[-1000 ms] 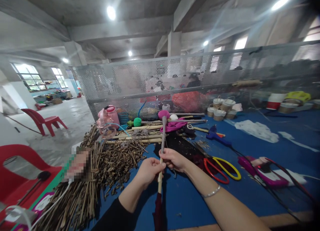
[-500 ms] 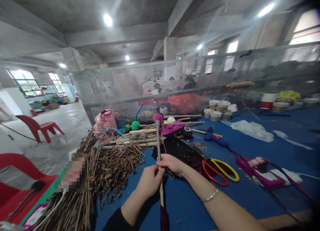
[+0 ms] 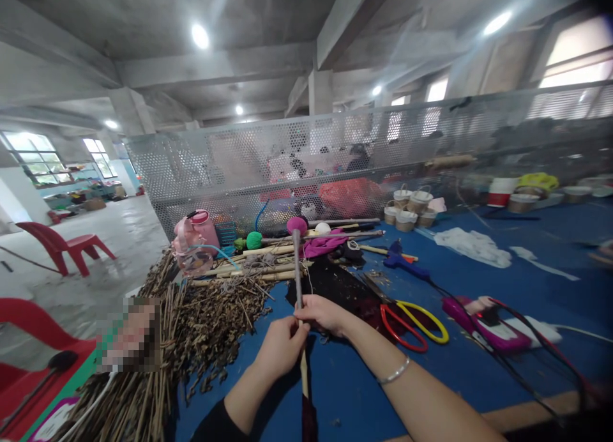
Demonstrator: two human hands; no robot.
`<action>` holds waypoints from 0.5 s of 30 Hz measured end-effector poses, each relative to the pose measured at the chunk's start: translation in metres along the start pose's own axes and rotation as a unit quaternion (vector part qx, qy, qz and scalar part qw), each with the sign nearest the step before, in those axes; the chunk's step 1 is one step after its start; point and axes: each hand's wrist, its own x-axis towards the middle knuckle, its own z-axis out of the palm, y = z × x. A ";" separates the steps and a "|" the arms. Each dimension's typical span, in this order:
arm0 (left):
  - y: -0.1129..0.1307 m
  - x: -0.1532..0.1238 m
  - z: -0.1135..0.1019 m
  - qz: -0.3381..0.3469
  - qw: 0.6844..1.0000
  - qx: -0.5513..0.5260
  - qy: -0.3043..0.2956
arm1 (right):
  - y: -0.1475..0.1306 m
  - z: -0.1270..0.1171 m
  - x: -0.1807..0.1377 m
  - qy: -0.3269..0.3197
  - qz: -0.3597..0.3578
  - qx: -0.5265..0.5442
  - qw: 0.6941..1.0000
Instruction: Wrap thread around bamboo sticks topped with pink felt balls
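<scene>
My left hand [image 3: 282,347] is closed round a thin stick [image 3: 297,269], with thumb and forefinger pressed on it. Just above, my right hand [image 3: 322,314] pinches the same stick. Its upper length looks wrapped in grey; below my hands it is pale wood, and its near end is dark. The far tip overlaps a magenta ball [image 3: 297,225]; whether they are joined I cannot tell. A thin pale thread [image 3: 310,279] hangs beside the stick. A black cloth [image 3: 330,285] lies under and beyond my right hand. Scissors [image 3: 414,324] with red and yellow handles rest to the right.
Dried stalks [image 3: 215,327] are heaped on the left of the blue table [image 3: 364,391]. A glue gun [image 3: 407,263], a magenta power strip [image 3: 498,333] and white fluff [image 3: 472,247] lie on the right. Behind stand small pots [image 3: 407,218], a pink bottle [image 3: 205,228] and a perforated metal screen [image 3: 215,161].
The view has shifted slightly, so things sit a little farther left. Both hands keep their hold on the stick, with almost no change in their pose.
</scene>
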 end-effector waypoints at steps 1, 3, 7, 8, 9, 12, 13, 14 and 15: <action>0.000 0.000 0.000 0.004 1.000 0.006 0.002 | 0.000 0.000 0.000 0.001 -0.003 0.001 1.000; -0.001 0.000 0.000 0.007 1.000 0.017 0.002 | -0.002 0.000 -0.001 -0.001 -0.003 0.002 1.000; -0.001 0.000 0.001 0.003 1.000 0.027 0.004 | -0.006 0.002 -0.004 -0.012 0.007 0.011 1.000; 0.000 -0.001 0.001 -0.006 1.000 0.024 0.011 | -0.006 0.003 -0.004 -0.014 0.005 0.015 1.000; 0.000 -0.001 0.001 -0.021 0.999 0.019 0.020 | -0.006 0.003 -0.003 -0.015 0.000 0.020 1.000; 0.002 -0.001 0.001 -0.072 0.997 -0.021 0.036 | -0.003 0.002 -0.001 -0.019 -0.013 0.032 0.999; 0.003 0.000 0.000 -0.082 0.995 -0.050 0.032 | -0.002 0.001 0.000 -0.022 -0.012 0.037 0.999; 0.005 0.000 -0.001 -0.089 0.992 -0.088 0.023 | -0.002 0.000 0.000 -0.025 -0.008 0.044 0.999; 0.008 0.000 -0.003 -0.096 0.986 -0.137 0.009 | -0.003 0.000 0.000 -0.028 -0.003 0.055 0.998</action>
